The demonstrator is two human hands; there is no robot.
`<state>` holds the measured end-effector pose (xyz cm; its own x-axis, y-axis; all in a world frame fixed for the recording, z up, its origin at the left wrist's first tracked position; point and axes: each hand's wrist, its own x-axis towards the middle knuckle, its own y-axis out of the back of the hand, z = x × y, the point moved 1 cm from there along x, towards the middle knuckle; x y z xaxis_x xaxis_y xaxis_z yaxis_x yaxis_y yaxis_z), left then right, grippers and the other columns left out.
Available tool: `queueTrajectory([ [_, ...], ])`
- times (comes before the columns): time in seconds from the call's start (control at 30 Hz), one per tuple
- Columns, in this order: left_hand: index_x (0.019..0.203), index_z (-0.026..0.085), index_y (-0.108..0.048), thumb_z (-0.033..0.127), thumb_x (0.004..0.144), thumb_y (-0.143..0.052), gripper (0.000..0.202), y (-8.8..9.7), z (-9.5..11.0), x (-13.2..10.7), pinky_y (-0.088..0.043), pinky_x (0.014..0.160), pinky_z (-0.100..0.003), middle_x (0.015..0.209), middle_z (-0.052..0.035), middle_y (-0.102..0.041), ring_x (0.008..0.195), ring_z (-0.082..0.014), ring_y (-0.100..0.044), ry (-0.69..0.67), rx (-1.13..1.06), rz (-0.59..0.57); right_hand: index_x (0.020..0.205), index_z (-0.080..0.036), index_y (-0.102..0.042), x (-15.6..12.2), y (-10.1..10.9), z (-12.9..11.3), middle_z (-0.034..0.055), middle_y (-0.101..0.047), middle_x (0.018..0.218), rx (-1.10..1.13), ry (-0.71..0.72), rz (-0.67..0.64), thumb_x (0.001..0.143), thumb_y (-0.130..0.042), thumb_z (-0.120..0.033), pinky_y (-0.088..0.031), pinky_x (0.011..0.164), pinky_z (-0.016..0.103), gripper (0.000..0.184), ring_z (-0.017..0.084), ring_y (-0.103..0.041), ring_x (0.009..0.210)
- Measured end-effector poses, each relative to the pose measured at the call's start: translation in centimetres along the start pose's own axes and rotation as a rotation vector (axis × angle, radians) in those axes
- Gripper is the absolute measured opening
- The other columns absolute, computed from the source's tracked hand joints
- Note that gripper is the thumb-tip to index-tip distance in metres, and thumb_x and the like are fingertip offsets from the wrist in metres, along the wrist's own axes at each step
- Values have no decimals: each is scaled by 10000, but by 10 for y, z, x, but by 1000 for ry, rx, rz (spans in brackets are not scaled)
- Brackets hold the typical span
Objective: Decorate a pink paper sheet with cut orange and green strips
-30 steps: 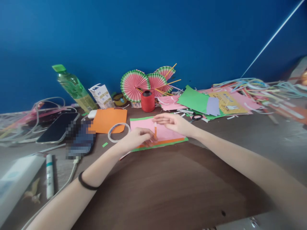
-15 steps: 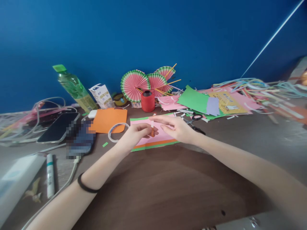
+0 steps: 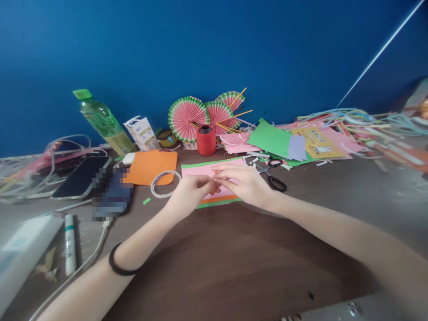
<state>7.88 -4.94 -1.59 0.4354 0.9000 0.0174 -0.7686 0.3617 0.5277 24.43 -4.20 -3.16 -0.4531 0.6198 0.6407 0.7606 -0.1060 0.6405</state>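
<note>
My left hand (image 3: 192, 196) pinches a small orange paper strip (image 3: 213, 190) between thumb and fingers. My right hand (image 3: 249, 185) meets it from the right, thumb and fingertips closed on the strip's upper end, which they mostly hide. Both hands hover over a pink sheet of paper (image 3: 197, 170) with green edges and an orange band along its near side. A roll of narrow tape (image 3: 153, 187) lies flat by my left hand. Black-handled scissors (image 3: 277, 183) lie just beyond my right hand.
Behind the sheet stand a red thread spool (image 3: 206, 141) and watermelon-patterned paper fans (image 3: 188, 118). Orange paper (image 3: 152, 167), phones (image 3: 82, 177), a green bottle (image 3: 103, 121) and a marker (image 3: 70, 245) are at left. Green paper (image 3: 270, 140) and paper scraps are piled at right.
My hands have come together, my right fingertips closing at the orange strip. The white piece seen on the strip before is now hidden by fingers. The scissors' handles show more fully.
</note>
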Motion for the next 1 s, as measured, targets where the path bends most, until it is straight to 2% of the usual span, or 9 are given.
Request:
queueTrajectory([
  [0.17,656,162,-597,250,773,-404,242,-3,2,-3,-406,665,-235,702,10,-638,698,-135,-566,-7,82,33,830,-176,-682,-2,-2,0,40,-691,948,-97,77,-36,837,-464,-156,-511,828,286,219,168,-630,924],
  [0.33,661,167,-604,214,763,-407,228,-4,4,-4,-401,632,-217,690,21,-645,672,-125,-567,-11,134,50,859,-151,-678,-3,-2,0,63,-690,958,-198,140,-31,835,-456,-157,-520,802,297,224,179,-639,901],
  [0.47,652,167,-615,203,762,-407,238,-5,5,-5,-403,614,-213,685,23,-654,637,-116,-562,-39,178,67,798,-145,-685,-2,-1,-2,73,-696,930,-173,140,-51,824,-453,-149,-521,787,300,233,182,-645,881],
  [0.67,684,166,-647,248,756,-427,246,-6,4,-5,-414,605,-226,687,2,-664,661,-137,-583,7,147,71,838,-173,-682,2,4,-3,30,-702,909,52,-58,-137,800,-488,-166,-510,786,281,198,163,-645,866],
  [0.8,677,166,-644,265,759,-436,244,-5,3,-4,-425,641,-235,721,-3,-674,693,-147,-594,15,92,42,844,-193,-683,5,8,-4,8,-704,864,168,-186,-198,795,-496,-181,-511,723,268,194,154,-643,817],
  [1.0,693,161,-648,267,745,-453,228,-3,3,-3,-442,671,-253,725,-13,-677,716,-160,-601,56,13,15,784,-195,-685,5,9,-4,-3,-697,800,202,-231,-199,791,-504,-187,-485,649,237,181,123,-621,715],
])
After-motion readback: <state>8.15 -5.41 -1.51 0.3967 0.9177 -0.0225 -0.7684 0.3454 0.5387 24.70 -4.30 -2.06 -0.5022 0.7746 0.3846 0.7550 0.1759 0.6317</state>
